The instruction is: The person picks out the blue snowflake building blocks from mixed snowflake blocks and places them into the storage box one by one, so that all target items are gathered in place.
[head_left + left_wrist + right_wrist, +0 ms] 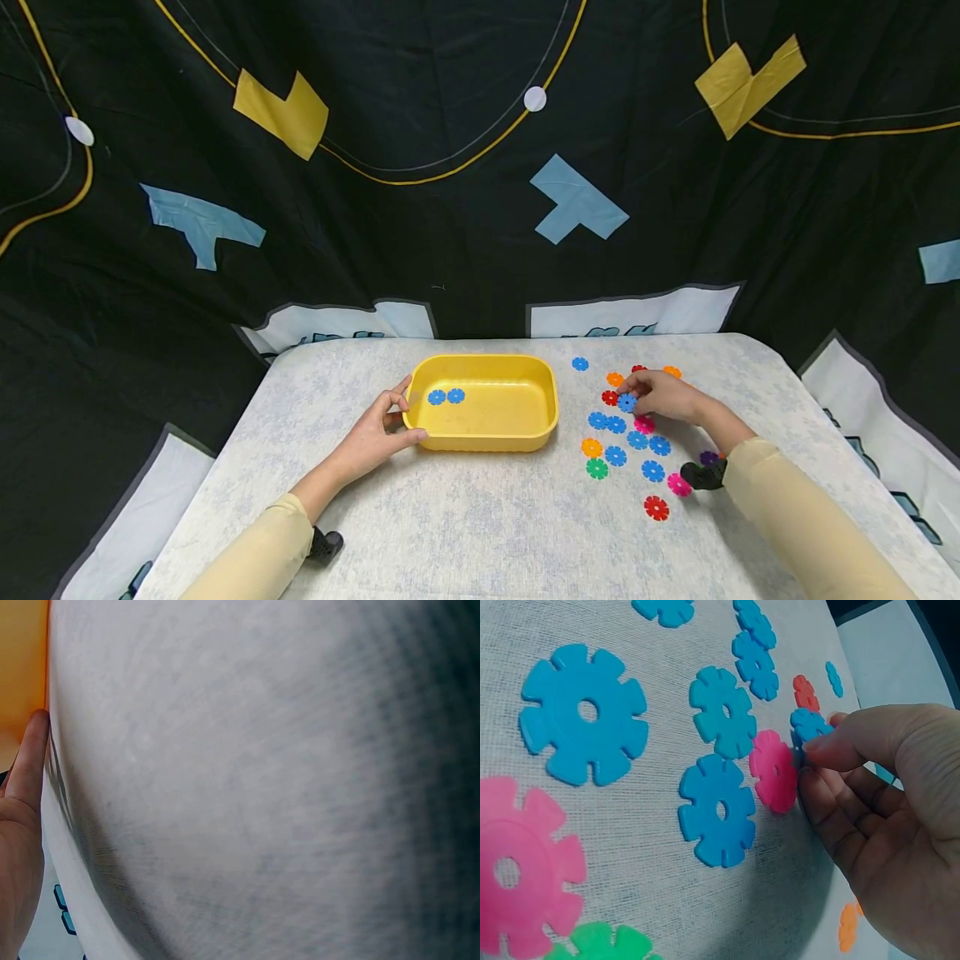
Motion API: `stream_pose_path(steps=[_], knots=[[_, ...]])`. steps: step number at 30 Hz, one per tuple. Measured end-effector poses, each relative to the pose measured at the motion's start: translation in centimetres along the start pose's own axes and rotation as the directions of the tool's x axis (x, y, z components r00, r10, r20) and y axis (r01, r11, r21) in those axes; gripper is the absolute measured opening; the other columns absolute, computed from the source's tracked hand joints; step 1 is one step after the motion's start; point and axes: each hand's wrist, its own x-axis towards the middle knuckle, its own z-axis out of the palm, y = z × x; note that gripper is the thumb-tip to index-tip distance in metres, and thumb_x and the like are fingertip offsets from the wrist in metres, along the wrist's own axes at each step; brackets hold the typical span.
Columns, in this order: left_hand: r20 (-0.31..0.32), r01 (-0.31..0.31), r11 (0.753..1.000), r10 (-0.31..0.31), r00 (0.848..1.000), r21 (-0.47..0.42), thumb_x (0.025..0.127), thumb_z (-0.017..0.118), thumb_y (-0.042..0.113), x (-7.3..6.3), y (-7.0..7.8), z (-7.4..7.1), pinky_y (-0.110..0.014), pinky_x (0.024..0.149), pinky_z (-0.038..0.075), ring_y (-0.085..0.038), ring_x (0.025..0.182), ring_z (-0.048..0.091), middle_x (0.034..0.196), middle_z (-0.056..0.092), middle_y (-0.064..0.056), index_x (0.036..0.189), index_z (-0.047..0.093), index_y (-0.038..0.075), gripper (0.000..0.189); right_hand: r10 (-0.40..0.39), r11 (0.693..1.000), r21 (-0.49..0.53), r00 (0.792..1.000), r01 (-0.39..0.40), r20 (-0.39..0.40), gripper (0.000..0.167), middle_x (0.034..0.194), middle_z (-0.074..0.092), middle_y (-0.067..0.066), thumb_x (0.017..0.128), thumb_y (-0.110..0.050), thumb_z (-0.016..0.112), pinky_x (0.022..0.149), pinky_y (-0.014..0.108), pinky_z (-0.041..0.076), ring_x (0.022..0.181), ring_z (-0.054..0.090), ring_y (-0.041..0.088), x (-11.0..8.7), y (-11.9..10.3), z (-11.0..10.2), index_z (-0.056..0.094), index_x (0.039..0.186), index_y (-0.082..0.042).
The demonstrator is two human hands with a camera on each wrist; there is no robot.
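Note:
A yellow plastic tray [480,443] sits in the middle of the table, with two blue notched discs [446,397] lying inside at its left. My left hand [377,425] holds the tray's left end, thumb at the front rim and fingers along the side. In the left wrist view, a thumb [30,761] lies against the yellow wall. Over the scattered pieces to the right, my right hand [663,396] pinches a blue notched disc [810,726] between thumb and fingers. Close to that hand lie a pink disc [775,771] and a red disc [610,397].
Several more notched discs in blue, orange, green, red, pink and purple spread over the right of the table, among them a green disc [597,468] and a red disc [656,507] nearest the front. A black curtain [480,250] hangs behind the pale table [480,525].

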Motion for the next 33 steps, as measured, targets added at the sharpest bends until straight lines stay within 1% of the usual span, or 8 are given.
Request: stream_pose_path(steps=[7, 10, 15, 17, 25, 31, 33], knots=[[-0.002, 0.006, 1.000, -0.006, 1.000, -0.004, 0.090, 0.082, 0.028, 0.04, 0.04, 0.02, -0.055, 0.112, 0.034, -0.033, 0.129, 0.059, 0.170, 0.018, 0.005, 0.117, 0.041, 0.001, 0.056, 0.010, 1.000, 0.018, 1.000, -0.010, 0.020, 0.036, 0.114, 0.059, 0.012, 0.091, -0.007, 0.071, 0.085, 0.037, 0.050, 0.101, 0.052, 0.027, -0.08, 0.17, -0.52, 0.065, 0.127, -0.004], [-0.003, 0.003, 1.000, -0.003, 1.000, -0.001, 0.090, 0.082, 0.028, 0.02, 0.11, 0.00, -0.054, 0.110, 0.038, -0.033, 0.129, 0.058, 0.170, 0.018, 0.004, 0.117, 0.041, 0.001, 0.056, 0.015, 1.000, 0.023, 1.000, -0.015, 0.021, 0.036, 0.112, 0.059, 0.011, 0.091, -0.007, 0.071, 0.084, 0.036, 0.050, 0.100, 0.053, 0.027, -0.03, 0.25, -0.64, 0.066, 0.126, -0.005], [-0.001, 0.001, 1.000, -0.001, 1.000, 0.002, 0.090, 0.082, 0.031, -0.01, 0.29, -0.03, -0.051, 0.107, 0.043, -0.034, 0.131, 0.056, 0.170, 0.017, 0.002, 0.118, 0.042, 0.001, 0.057, -0.002, 1.000, 0.024, 0.999, 0.001, 0.036, 0.035, 0.113, 0.059, 0.013, 0.091, -0.007, 0.071, 0.083, 0.035, 0.049, 0.101, 0.052, 0.028, 0.11, 0.43, -0.76, 0.067, 0.125, -0.004], [0.000, 0.004, 1.000, -0.004, 1.000, 0.002, 0.090, 0.082, 0.032, -0.01, 0.34, -0.04, -0.051, 0.107, 0.043, -0.034, 0.131, 0.056, 0.170, 0.017, 0.003, 0.118, 0.042, 0.001, 0.057, -0.017, 1.000, 0.023, 0.999, 0.016, 0.045, 0.035, 0.113, 0.058, 0.013, 0.091, -0.007, 0.071, 0.083, 0.036, 0.049, 0.101, 0.051, 0.028, 0.09, 0.43, -0.84, 0.067, 0.125, -0.004], [0.000, 0.009, 1.000, -0.009, 1.000, -0.001, 0.090, 0.082, 0.032, 0.10, 0.14, -0.05, -0.052, 0.108, 0.041, -0.034, 0.134, 0.054, 0.170, 0.016, 0.003, 0.118, 0.042, 0.002, 0.057, -0.020, 0.999, 0.040, 0.999, 0.018, 0.048, 0.035, 0.104, 0.056, 0.012, 0.090, -0.006, 0.072, 0.079, 0.035, 0.049, 0.098, 0.050, 0.027, 0.00, 0.34, -0.88, 0.067, 0.125, -0.004], [0.000, 0.004, 1.000, -0.004, 1.000, -0.001, 0.090, 0.082, 0.031, 0.14, 0.04, -0.04, -0.052, 0.109, 0.041, -0.035, 0.134, 0.054, 0.170, 0.016, 0.003, 0.117, 0.042, 0.002, 0.056, 0.000, 0.999, 0.040, 1.000, -0.001, 0.029, 0.035, 0.106, 0.058, 0.012, 0.090, -0.007, 0.072, 0.080, 0.036, 0.050, 0.096, 0.052, 0.027, -0.07, 0.27, -0.85, 0.069, 0.124, -0.005], [0.000, 0.002, 1.000, -0.002, 1.000, -0.004, 0.090, 0.082, 0.030, 0.10, 0.07, -0.04, -0.052, 0.109, 0.041, -0.035, 0.133, 0.054, 0.170, 0.017, 0.003, 0.117, 0.042, 0.002, 0.056, -0.006, 0.999, 0.044, 1.000, 0.004, 0.024, 0.036, 0.105, 0.059, 0.011, 0.090, -0.008, 0.073, 0.079, 0.036, 0.050, 0.093, 0.053, 0.027, -0.10, 0.22, -0.94, 0.069, 0.125, -0.004]])
